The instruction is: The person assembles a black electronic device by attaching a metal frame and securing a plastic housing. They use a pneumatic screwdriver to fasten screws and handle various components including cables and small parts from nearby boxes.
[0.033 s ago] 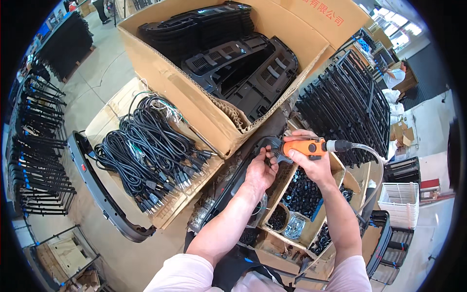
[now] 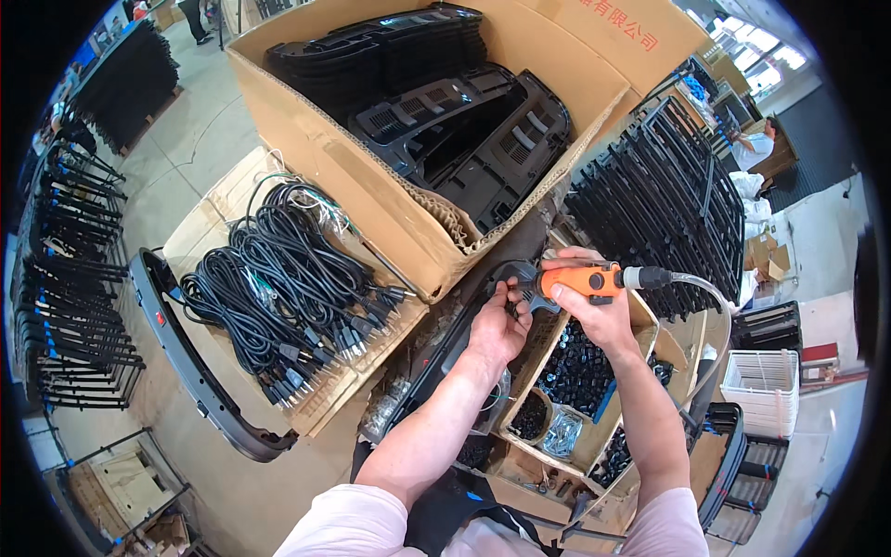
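My right hand (image 2: pixel 601 320) grips an orange air-powered driver (image 2: pixel 583 279), which lies nearly level with its dark end toward the left. A clear hose runs from its back end. My left hand (image 2: pixel 499 327) is beside that dark end, fingers curled and pinched together; whatever small thing they hold is hidden. Below the left hand and forearm lies a long black plastic panel (image 2: pixel 429 371), partly covered by the arm. Just right of the left hand stands a cardboard parts tray (image 2: pixel 509 429) with small black pieces (image 2: pixel 574 369) and bagged silver screws (image 2: pixel 561 433).
A large carton (image 2: pixel 325 153) of stacked black plastic covers (image 2: pixel 492 139) stands ahead. Bundled black power cords (image 2: pixel 278 278) lie on cardboard at left, beside a curved black part (image 2: pixel 200 371). Black frames (image 2: pixel 659 186) are stacked at right, with white baskets (image 2: pixel 761 390) nearer.
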Tool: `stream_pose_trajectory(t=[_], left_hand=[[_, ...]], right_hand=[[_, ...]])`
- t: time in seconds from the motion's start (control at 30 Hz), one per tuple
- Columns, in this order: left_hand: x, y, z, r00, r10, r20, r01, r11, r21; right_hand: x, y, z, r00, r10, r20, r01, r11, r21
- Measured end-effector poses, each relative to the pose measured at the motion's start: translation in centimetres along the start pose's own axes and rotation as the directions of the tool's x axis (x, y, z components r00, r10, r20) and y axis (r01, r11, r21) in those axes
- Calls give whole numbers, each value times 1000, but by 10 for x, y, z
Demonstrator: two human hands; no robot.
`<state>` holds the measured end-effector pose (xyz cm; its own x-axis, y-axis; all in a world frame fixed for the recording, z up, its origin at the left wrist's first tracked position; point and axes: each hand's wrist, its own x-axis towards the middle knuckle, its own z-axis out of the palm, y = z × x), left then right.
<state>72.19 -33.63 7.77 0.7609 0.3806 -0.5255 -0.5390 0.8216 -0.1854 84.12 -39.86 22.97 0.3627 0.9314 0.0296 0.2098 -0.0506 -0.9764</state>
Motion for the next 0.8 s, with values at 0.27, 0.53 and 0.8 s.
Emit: stream_pose_trajectory(t=[0.27,0.53,0.8], left_hand=[[-39,-23,-5,993,-4,-116,39,954,299],[-74,-30,-30,985,-104,-139,133,966,223],[-113,-32,-65,965,-235,-115,259,923,285]], right_hand=[[19,27,22,998,-2,-56,2,1000,11],[32,34,39,1000,-13,-3,13,985,-169],[37,44,39,1000,-23,9,25,981,-192]])
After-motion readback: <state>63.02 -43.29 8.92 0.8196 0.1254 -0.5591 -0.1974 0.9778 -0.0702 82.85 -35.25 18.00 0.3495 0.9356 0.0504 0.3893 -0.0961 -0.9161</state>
